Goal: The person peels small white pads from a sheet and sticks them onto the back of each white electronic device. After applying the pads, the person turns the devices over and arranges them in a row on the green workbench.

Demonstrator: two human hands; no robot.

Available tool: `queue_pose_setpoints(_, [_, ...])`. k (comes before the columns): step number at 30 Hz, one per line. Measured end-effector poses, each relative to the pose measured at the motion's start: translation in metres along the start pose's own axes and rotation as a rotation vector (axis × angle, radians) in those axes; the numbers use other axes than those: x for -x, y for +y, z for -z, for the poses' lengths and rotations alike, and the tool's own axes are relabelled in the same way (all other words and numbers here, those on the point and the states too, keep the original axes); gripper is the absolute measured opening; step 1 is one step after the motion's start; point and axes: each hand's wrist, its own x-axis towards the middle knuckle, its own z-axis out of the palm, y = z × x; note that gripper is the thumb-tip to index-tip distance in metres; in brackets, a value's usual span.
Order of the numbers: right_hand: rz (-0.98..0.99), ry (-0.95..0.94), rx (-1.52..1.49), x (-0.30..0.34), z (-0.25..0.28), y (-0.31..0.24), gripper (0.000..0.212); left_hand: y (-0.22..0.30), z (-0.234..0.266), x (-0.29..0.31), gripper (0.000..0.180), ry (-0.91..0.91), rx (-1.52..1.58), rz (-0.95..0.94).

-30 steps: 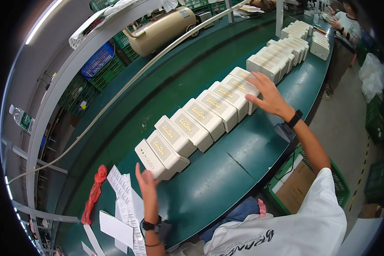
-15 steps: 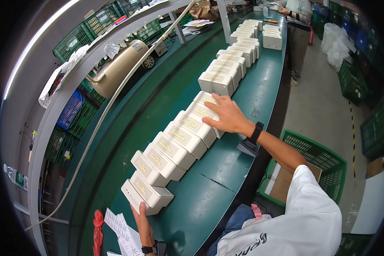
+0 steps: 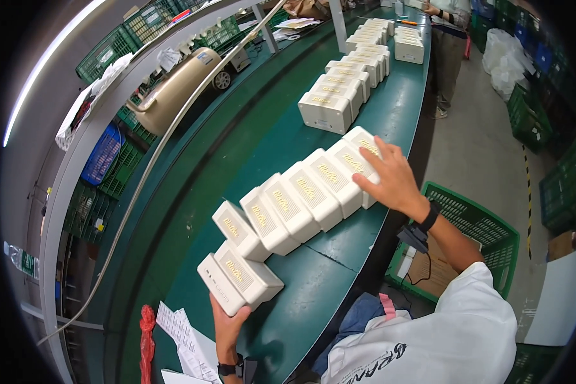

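Observation:
A row of several off-white box-shaped devices (image 3: pixel 308 194), each with a ribbed panel and raised gold lettering, stands slantwise on the green bench (image 3: pixel 320 281). My left hand (image 3: pixel 227 326) presses against the end face of the nearest device (image 3: pixel 219 281), its thumb apart from the fingers, which the device partly hides. Spread fingers of my right hand (image 3: pixel 393 179) lie over the farthest device (image 3: pixel 363 144) in this row and the one beside it. The row is uneven: the nearest devices sit offset from the others. Dark bands with small units circle both wrists.
A second row of similar devices (image 3: pixel 331 109) stretches toward the far end, with a shorter stack (image 3: pixel 408 48) beside it. On the right is a green crate (image 3: pixel 505 256) holding cardboard. Papers (image 3: pixel 185 339) and a red plastic bundle (image 3: pixel 147 339) lie near left. Another person (image 3: pixel 451 38) stands far right.
The row between my hands has shifted right and swung askew, away from the far row. Both hands have moved right with it, and its devices are more staggered.

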Motion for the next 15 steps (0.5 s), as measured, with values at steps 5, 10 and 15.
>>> queue_pose_setpoints(5, [-0.014, 0.012, 0.041, 0.004, 0.000, 0.002, 0.058, -0.002, -0.001, -0.012, 0.102, -0.060, -0.059, -0.037])
queue_pose_setpoints(10, [-0.011, -0.002, 0.041, -0.001, -0.011, 0.004, 0.056, -0.014, 0.010, -0.021, 0.100, -0.093, -0.028, -0.070])
queue_pose_setpoints(15, [-0.004, -0.032, 0.016, -0.008, -0.010, 0.012, 0.056, -0.024, 0.020, -0.033, 0.101, -0.183, -0.035, -0.077])
